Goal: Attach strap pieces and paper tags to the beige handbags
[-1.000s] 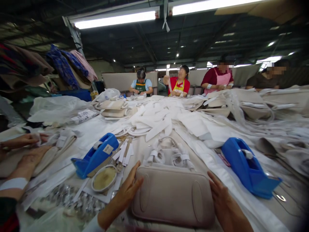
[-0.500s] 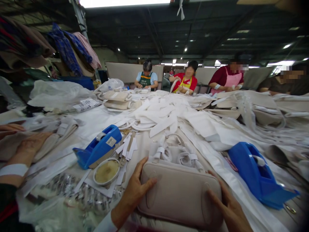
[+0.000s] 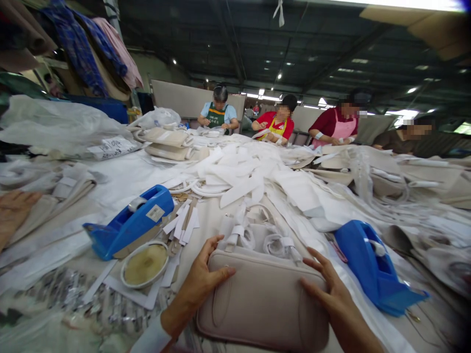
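Note:
A taupe handbag stands at the table's near edge, its smooth side with two curved stitched tabs facing me. My left hand grips its upper left corner, thumb across the front and fingers behind the top edge. At the opposite end, my right hand holds the right corner, the thumb on the front and the fingertips by the top edge. Just behind the bag's top lie wrapped straps with white paper bands. The undersides of both hands are partly hidden.
Blue tape dispensers stand left and right. A round dish of yellowish paste sits on the left, beside paper strips. White sheets heap up beyond. A co-worker's hand rests on fabric at far left. Several people sit opposite.
My view has swung a little right, so things appear further left. The fingers of my right hand have risen to the bag's top right edge; my left hand keeps its corner.

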### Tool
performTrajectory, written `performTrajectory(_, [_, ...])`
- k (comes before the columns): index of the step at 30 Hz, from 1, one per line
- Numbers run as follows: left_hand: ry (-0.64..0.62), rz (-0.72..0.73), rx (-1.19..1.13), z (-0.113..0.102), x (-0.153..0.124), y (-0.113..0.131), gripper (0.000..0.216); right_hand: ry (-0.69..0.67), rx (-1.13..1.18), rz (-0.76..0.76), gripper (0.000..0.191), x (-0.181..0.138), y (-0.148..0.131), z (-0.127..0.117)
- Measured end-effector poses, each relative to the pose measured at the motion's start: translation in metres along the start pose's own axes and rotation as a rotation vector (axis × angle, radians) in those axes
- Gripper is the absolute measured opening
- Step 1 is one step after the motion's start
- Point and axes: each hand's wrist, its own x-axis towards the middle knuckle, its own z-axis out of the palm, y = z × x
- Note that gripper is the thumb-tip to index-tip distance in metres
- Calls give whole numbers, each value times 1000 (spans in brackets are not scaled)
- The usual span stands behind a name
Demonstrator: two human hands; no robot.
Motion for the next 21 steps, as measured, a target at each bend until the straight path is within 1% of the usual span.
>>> performTrajectory(4, [-63, -49, -75, 1, 2, -5, 65, -104, 11, 59, 84, 2, -8, -2])
performTrajectory(7, [-90, -53, -136, 2, 5, -11, 62, -131, 14, 61, 88, 7, -10, -1])
performTrajectory(10, [-105, -93, -196, 2, 7, -16, 63, -153, 94, 52, 90, 10, -8, 3])
performTrajectory(12, [-91, -130, -221, 2, 8, -18, 64, -135, 127, 53, 92, 10, -6, 5])
performTrajectory(15, [-75, -157, -211, 3, 7, -19, 64, -79, 110, 55, 97, 12, 0, 6])
performTrajectory(17, [-52, -153, -169, 4, 7, -20, 60, -67, 79, 47, 98, 14, 3, 7])
performTrajectory(21, [20, -106, -45, 8, 7, -20, 49, -48, 2, 5, 92, 18, 8, 10])
